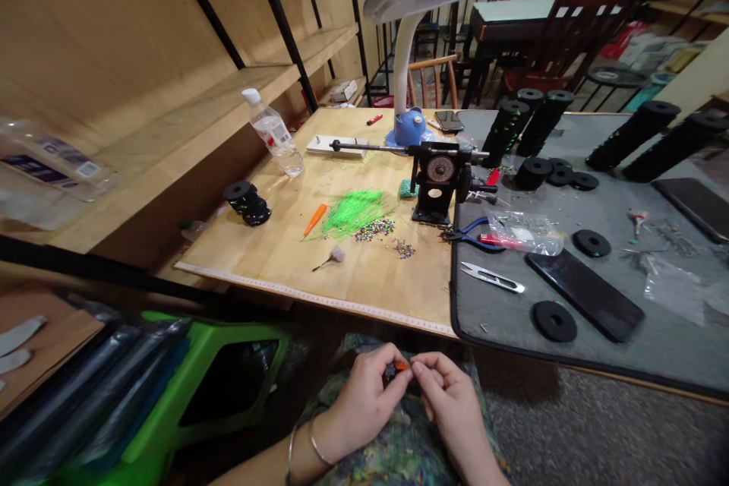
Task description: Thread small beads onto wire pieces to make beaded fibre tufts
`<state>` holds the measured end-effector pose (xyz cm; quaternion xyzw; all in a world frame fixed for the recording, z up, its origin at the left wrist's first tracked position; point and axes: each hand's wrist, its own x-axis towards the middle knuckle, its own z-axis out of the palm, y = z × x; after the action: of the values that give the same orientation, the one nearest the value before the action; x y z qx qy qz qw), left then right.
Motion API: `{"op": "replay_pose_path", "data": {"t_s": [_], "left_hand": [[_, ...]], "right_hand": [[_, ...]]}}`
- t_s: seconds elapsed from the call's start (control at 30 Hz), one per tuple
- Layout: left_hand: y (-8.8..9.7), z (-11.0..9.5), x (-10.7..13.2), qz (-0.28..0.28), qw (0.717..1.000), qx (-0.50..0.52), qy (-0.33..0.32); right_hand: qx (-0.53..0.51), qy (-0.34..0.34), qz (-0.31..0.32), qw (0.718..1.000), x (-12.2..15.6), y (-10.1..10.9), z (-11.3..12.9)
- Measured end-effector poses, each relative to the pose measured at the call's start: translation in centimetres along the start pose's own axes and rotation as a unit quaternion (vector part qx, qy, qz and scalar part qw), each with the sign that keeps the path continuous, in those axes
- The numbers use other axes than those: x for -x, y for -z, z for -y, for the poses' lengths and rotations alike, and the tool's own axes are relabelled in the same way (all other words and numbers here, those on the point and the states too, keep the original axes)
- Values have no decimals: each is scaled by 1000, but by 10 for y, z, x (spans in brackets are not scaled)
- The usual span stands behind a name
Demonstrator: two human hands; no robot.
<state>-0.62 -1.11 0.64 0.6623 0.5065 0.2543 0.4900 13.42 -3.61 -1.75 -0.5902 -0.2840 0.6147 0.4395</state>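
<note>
Above the lap, just short of the table's front edge, my left hand (361, 399) pinches a small orange-and-black piece (401, 366) between thumb and fingers. Its exact kind is too small to tell. My right hand (449, 395) is closed in a pinch right beside it, thumb against forefinger; what sits between those fingertips cannot be made out. Nearest on the wooden tabletop (273, 243) lie a pile of bright green strands (356, 211), several multicoloured beads (374, 229), small metal bits (405, 249), an orange-handled tool (314, 222) and a small grey tuft (337, 254).
A black hand-crank winder (433, 186) stands mid-table under a blue-white lamp (408, 125). The grey mat (512, 319) bears thread snips (492, 278), pliers (470, 231), a phone (586, 296), black foam discs (554, 320) and stacked rolls (506, 130). A bottle (276, 137) stands left; a green stool (228, 342) below.
</note>
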Motion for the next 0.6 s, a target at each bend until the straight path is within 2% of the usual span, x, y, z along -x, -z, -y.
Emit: {"op": "replay_pose_path", "data": {"t_s": [0.33, 0.6], "left_hand": [[-1, 1, -1, 23, 1000, -9, 17], [-1, 1, -2, 15, 1000, 4, 25]], "right_hand": [[-54, 2, 6, 999, -2, 3, -4], [-23, 6, 41, 999, 0, 6, -3]]}}
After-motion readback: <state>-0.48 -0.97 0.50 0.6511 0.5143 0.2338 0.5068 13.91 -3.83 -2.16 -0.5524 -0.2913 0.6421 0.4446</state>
